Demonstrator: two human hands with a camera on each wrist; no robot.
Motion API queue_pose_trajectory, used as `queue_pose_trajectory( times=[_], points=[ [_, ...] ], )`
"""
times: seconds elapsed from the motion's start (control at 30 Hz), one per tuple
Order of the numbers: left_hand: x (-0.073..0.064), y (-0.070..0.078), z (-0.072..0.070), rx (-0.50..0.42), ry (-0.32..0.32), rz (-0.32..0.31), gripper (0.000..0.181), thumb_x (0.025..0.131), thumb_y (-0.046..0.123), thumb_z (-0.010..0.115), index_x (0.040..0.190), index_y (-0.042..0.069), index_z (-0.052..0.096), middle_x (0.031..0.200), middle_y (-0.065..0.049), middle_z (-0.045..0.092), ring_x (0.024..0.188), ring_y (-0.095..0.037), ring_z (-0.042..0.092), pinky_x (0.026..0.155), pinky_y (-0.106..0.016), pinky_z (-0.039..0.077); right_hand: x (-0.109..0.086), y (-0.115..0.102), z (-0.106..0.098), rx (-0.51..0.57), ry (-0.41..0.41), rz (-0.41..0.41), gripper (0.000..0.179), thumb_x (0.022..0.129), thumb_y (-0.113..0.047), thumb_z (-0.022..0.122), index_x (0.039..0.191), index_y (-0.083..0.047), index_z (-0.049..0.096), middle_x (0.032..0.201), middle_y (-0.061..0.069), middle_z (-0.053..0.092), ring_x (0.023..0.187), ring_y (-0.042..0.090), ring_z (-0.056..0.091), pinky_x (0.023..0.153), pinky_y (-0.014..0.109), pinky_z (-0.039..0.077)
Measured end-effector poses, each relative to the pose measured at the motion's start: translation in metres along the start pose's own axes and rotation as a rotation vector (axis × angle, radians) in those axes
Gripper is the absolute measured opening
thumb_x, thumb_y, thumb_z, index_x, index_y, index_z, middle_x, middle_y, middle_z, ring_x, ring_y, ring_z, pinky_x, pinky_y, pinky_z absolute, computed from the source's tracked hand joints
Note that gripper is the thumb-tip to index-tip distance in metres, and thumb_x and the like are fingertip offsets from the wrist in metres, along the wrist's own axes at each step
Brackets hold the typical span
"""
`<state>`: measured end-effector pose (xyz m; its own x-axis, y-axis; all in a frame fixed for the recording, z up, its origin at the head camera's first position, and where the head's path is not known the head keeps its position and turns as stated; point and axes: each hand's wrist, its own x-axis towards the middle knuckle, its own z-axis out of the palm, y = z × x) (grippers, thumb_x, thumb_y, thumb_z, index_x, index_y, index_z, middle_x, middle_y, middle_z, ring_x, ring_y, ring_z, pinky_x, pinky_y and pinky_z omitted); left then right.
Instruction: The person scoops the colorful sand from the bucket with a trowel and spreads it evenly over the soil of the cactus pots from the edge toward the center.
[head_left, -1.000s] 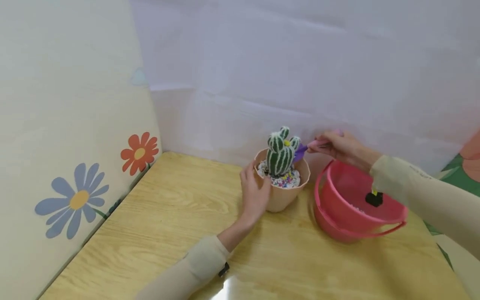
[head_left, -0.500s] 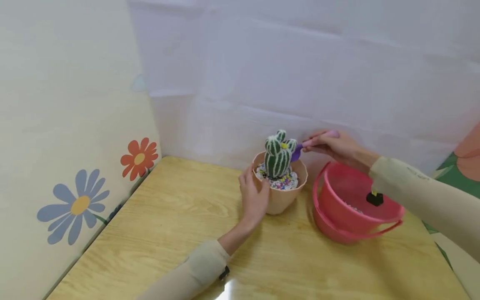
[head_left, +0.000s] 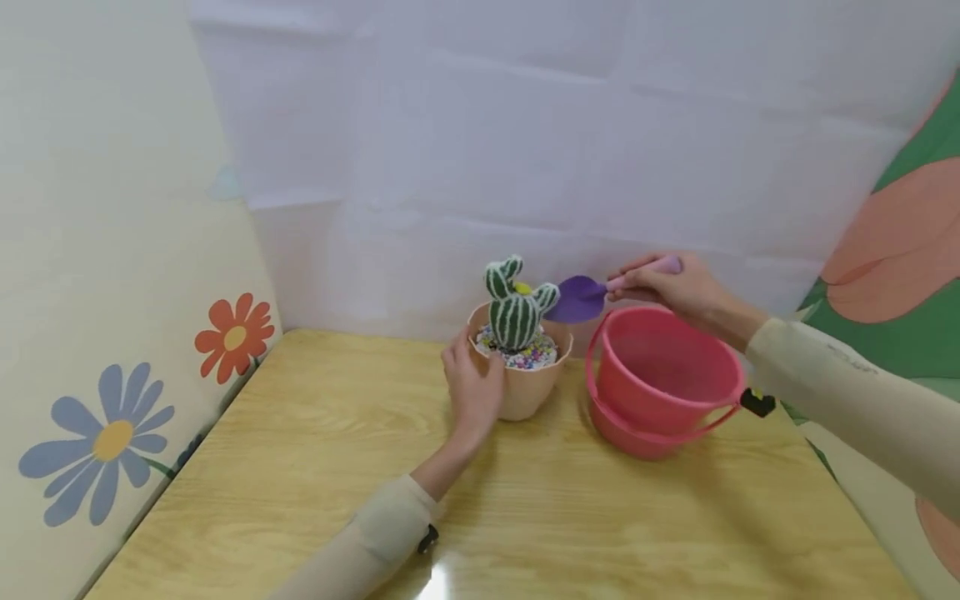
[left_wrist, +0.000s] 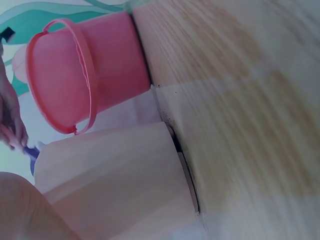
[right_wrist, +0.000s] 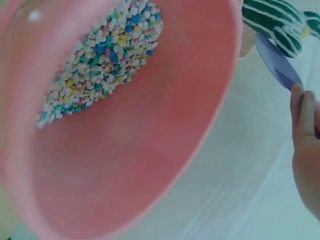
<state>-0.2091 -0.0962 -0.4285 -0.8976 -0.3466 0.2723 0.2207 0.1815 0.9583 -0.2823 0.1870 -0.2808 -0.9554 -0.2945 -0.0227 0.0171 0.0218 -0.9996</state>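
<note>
My left hand [head_left: 475, 387] grips the left side of a peach flowerpot [head_left: 527, 396], thumb at the front rim. A green cactus [head_left: 513, 323] with white stripes stands in the pot, amid coloured pebbles [head_left: 536, 357]. In my right hand [head_left: 686, 287] is the pink handle of a small shovel with a purple blade [head_left: 576, 302]. The blade is tilted beside the cactus, above the pot's right rim; whether it touches the cactus I cannot tell. The left wrist view shows the pot's side [left_wrist: 120, 180] close up; the right wrist view shows the blade [right_wrist: 277, 62] edge-on.
Right of the pot, a pink bucket [head_left: 637, 417] stands on the wooden table [head_left: 300, 467]. Multicoloured pebbles [right_wrist: 110, 60] lie inside it. A white sheet [head_left: 420, 167] hangs behind, and a flower-painted panel [head_left: 90, 275] borders the left.
The shovel has moved rightward from close behind the cactus, and its whole blade now shows. My left hand stays on the pot. The head view has shifted right.
</note>
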Motion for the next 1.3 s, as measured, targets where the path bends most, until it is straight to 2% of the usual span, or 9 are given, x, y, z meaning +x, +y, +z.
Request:
queue_pose_trajectory(
  times=[0.27,0.47,0.6,0.77,0.83,0.9,1.07,1.2,1.3],
  points=[
    [0.012,-0.002,-0.009,0.056,0.068,0.099,0.055,0.094,0.015,0.061,0.147,0.008,0.048,0.143,-0.012,0.043,0.131,-0.028,0.042,0.109,-0.052,0.03,-0.033,-0.015,-0.002,-0.132,0.079,-0.027,0.044,0.097,-0.011,0.072,0.128,0.015,0.054,0.108,0.026,0.071,0.098,0.036,0.072,0.083,0.04,0.059],
    [0.011,0.003,-0.015,0.14,0.076,0.446,0.048,0.093,0.006,0.06,0.14,0.004,0.053,0.145,-0.015,0.044,0.131,-0.029,0.042,0.104,-0.053,0.031,-0.061,-0.019,-0.005,-0.193,0.12,-0.103,0.041,0.098,-0.016,0.071,0.123,0.013,0.059,0.106,0.025,0.072,0.097,0.032,0.072,0.09,0.037,0.056],
    [0.01,0.01,-0.017,0.115,0.043,0.649,0.04,0.092,0.002,0.059,0.132,0.001,0.058,0.135,-0.016,0.054,0.125,-0.03,0.05,0.102,-0.048,0.038,-0.074,-0.019,-0.008,-0.35,0.186,-0.163,0.046,0.097,-0.03,0.072,0.124,0.006,0.065,0.107,0.018,0.073,0.101,0.026,0.072,0.099,0.021,0.048],
    [0.011,0.015,-0.02,0.058,-0.087,0.753,0.034,0.089,-0.008,0.059,0.122,-0.003,0.062,0.118,-0.015,0.065,0.112,-0.028,0.06,0.098,-0.04,0.049,-0.079,-0.01,-0.011,-0.686,0.288,-0.356,0.028,0.096,-0.03,0.073,0.114,-0.009,0.075,0.104,0.005,0.076,0.085,0.013,0.07,0.064,0.022,0.048],
    [0.01,0.016,-0.023,0.033,-0.152,0.733,0.033,0.09,-0.01,0.059,0.122,-0.003,0.063,0.112,-0.014,0.068,0.105,-0.025,0.064,0.092,-0.036,0.053,-0.077,-0.003,-0.011,-0.78,0.282,-0.451,0.018,0.095,-0.022,0.074,0.11,-0.013,0.078,0.104,0.003,0.076,0.079,0.013,0.067,0.056,0.021,0.047],
    [0.01,0.018,-0.026,-0.016,-0.225,0.681,0.032,0.092,-0.011,0.059,0.123,-0.003,0.063,0.107,-0.015,0.07,0.099,-0.024,0.066,0.086,-0.034,0.056,-0.073,0.005,-0.012,-0.843,0.231,-0.535,0.015,0.093,-0.012,0.074,0.108,-0.014,0.078,0.104,0.003,0.076,0.077,0.012,0.066,0.059,0.019,0.05],
    [0.008,0.027,-0.02,-0.131,-0.402,0.473,0.028,0.098,-0.004,0.059,0.126,-0.001,0.064,0.105,-0.015,0.071,0.094,-0.026,0.069,0.081,-0.036,0.06,-0.057,0.019,-0.018,-0.948,0.081,-0.653,0.02,0.089,0.0,0.075,0.105,-0.012,0.078,0.097,0.002,0.075,0.079,0.01,0.067,0.066,0.019,0.052],
    [0.005,0.037,0.0,-0.154,-0.493,0.292,0.029,0.1,0.002,0.059,0.128,0.002,0.064,0.108,-0.013,0.07,0.097,-0.03,0.068,0.085,-0.039,0.058,-0.042,0.027,-0.025,-1.008,0.019,-0.686,0.02,0.087,0.0,0.075,0.102,-0.012,0.077,0.096,0.0,0.074,0.08,0.013,0.067,0.067,0.022,0.052],
    [0.001,0.045,0.016,-0.262,-0.507,0.063,0.029,0.1,0.005,0.059,0.128,-0.001,0.063,0.106,-0.017,0.07,0.096,-0.036,0.068,0.087,-0.045,0.058,-0.032,0.033,-0.028,-1.054,-0.009,-0.71,0.019,0.085,0.001,0.076,0.099,-0.011,0.076,0.094,-0.001,0.074,0.081,0.014,0.067,0.068,0.025,0.053]
  ],
)
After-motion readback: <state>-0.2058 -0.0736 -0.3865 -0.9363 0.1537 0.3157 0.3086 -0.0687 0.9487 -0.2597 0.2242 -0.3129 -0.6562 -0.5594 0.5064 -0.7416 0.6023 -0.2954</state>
